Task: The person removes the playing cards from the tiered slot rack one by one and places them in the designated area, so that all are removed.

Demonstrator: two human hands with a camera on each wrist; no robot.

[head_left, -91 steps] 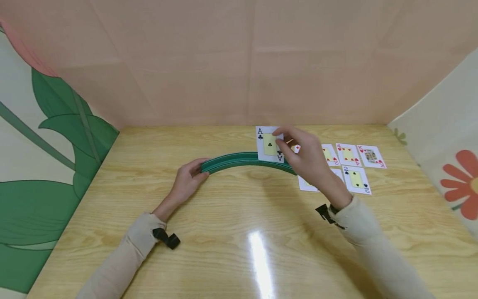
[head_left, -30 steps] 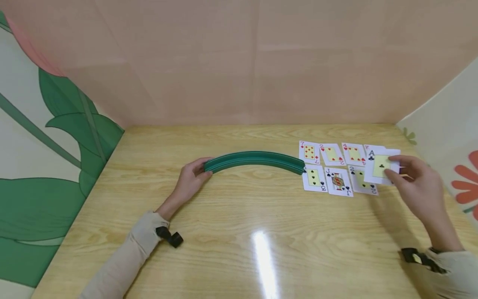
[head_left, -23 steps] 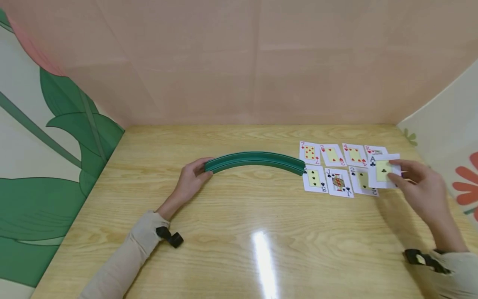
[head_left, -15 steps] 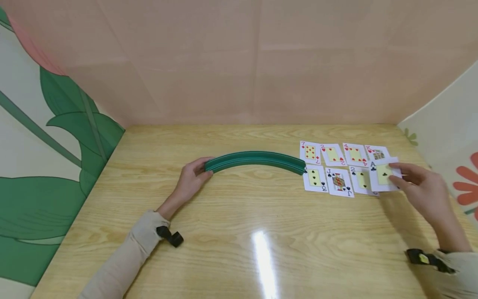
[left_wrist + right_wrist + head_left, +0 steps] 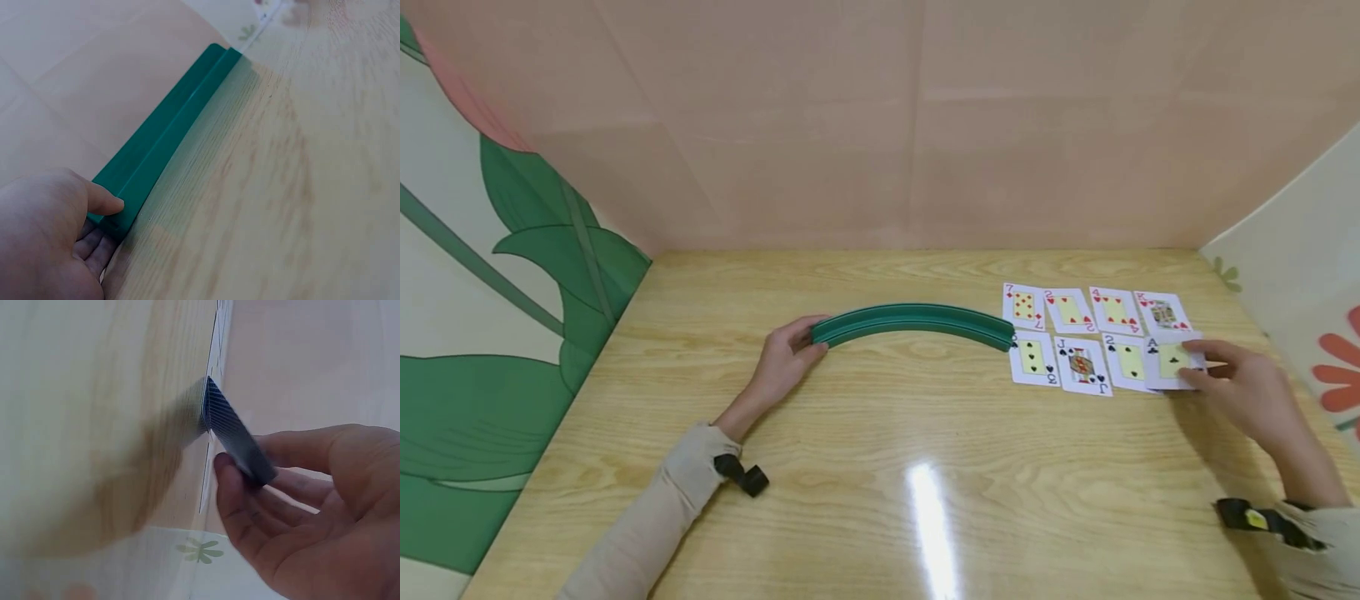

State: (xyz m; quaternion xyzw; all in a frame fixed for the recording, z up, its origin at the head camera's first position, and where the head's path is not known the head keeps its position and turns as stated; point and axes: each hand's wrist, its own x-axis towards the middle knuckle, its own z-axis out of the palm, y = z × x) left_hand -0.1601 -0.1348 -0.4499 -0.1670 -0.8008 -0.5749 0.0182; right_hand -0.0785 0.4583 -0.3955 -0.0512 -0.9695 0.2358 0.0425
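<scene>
My left hand [image 5: 805,346] holds the left end of a curved green card rack [image 5: 913,320] on the wooden table; in the left wrist view the thumb lies on the green card rack [image 5: 169,134]. My right hand [image 5: 1201,368] pinches the ace of clubs [image 5: 1171,364] at the right end of the near row of cards. In the right wrist view the ace of clubs [image 5: 237,434] shows its dark patterned back, tilted, its far edge on the table, thumb and fingers [image 5: 234,494] round it.
Face-up cards lie right of the rack: a far row with the seven of diamonds [image 5: 1022,306], two red cards and a king [image 5: 1162,312]; a near row with a three [image 5: 1033,360], a jack [image 5: 1081,365], a two [image 5: 1127,362]. Panels wall the table [image 5: 880,467].
My right hand lifted the ace of clubs from the rack, carried it right, and has lowered it to the right end of the near row. The left hand has stayed on the rack.
</scene>
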